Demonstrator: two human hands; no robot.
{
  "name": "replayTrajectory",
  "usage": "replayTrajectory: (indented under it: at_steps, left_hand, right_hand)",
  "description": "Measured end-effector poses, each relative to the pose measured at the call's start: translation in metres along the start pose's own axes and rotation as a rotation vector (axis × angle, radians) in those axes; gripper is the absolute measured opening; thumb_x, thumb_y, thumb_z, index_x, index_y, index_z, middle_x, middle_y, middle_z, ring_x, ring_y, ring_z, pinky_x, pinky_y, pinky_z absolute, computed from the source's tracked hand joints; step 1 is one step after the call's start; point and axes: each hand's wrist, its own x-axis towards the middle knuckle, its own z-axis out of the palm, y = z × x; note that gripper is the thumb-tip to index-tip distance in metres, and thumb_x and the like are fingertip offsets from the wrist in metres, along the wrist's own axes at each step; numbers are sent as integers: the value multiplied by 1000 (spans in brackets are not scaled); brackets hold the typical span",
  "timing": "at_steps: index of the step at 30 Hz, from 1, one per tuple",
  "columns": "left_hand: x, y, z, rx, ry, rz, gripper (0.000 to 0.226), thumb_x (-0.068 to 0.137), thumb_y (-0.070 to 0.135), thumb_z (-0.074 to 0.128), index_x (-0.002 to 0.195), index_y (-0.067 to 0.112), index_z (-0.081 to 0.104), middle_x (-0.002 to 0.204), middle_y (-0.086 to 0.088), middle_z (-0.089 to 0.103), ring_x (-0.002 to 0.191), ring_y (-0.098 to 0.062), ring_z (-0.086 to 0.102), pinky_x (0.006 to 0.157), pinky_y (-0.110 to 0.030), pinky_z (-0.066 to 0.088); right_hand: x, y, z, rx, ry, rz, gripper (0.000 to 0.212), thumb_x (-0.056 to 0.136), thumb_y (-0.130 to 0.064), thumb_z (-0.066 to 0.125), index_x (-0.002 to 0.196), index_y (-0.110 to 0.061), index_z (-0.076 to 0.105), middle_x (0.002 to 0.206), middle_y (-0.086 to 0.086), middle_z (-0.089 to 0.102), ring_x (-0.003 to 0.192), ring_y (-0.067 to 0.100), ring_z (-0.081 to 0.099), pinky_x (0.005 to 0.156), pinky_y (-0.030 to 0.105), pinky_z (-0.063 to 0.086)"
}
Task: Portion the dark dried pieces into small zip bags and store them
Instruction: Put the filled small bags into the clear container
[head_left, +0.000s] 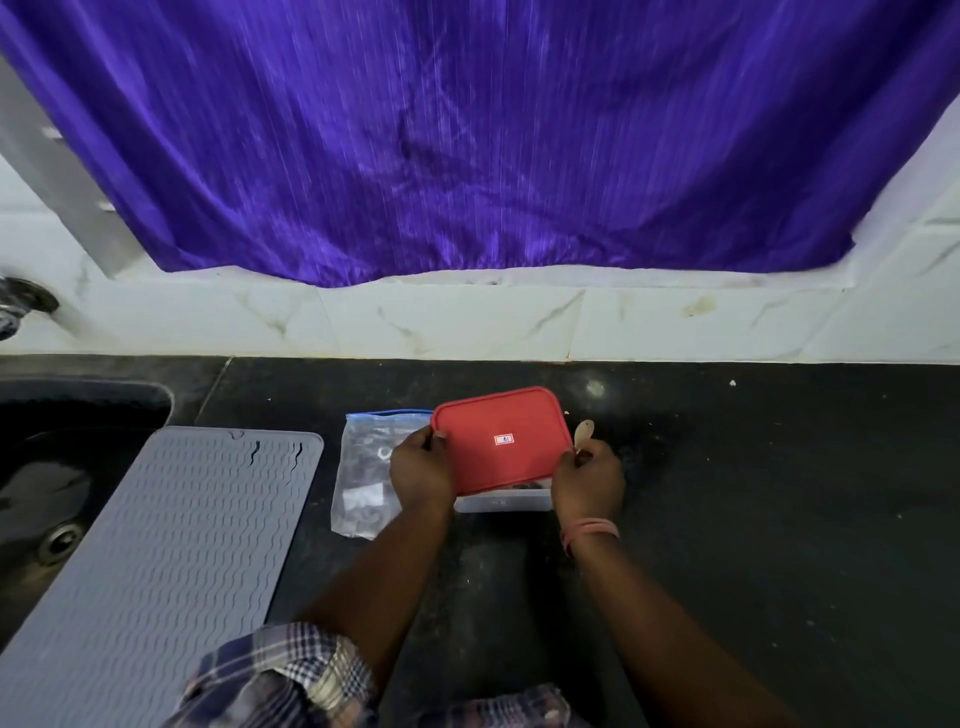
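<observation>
At far left a sink (62, 467) cuts into the dark tabletop (753, 493), with a grey ribbed mat (156, 561) just beside it overlapping its rim. A clear zip bag (363, 467) lies between the mat and the left hand (421, 467), which grips the red lid's (501, 441) left edge. The right hand (589, 475) pinches its right edge above a white container (501, 503), beside a wooden spoon (583, 434); bare tabletop stretches right.

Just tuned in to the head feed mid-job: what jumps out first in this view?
A shiny purple curtain fills the upper half above the white marble-look tiled ledge. Below it, on the black stone counter, the left hand and right hand hold a red rectangular plastic lid by its ends over a clear container. A clear zip bag lies left of it.
</observation>
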Motion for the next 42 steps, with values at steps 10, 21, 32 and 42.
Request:
replayTrajectory:
  at_steps: [10,21,32,42]
  left_hand:
    - [7,-11,7,76,-104,44,35,104,29,56,132,15,69,129,-10,71,120,-31,65,102,-35,48]
    - [11,-17,19,-12,-102,-47,37,100,26,61,136,20,66,134,-8,68,124,-31,62,110,-46,47]
    - [20,-24,34,50,-112,-282,83,97,72,22,130,9,65,132,-18,66,120,-39,61,110,-51,44]
    - [13,-17,38,64,-18,-336,86,81,90,41,102,14,77,112,-12,74,103,-34,68,98,-44,52]
  right_hand:
    - [-12,4,-2,-9,-15,57,10,88,-13,57,91,-4,59,100,17,62,90,34,62,77,32,44]
    - [9,-13,-3,-249,-237,85,45,98,-29,41,140,-17,52,136,21,50,125,42,48,107,45,37]
    - [22,-3,18,45,-238,197,52,107,-36,28,155,-16,32,148,22,41,132,43,44,113,48,31]
    - [31,3,22,131,-262,190,47,109,-30,27,152,-18,38,155,15,39,137,35,43,115,42,29]
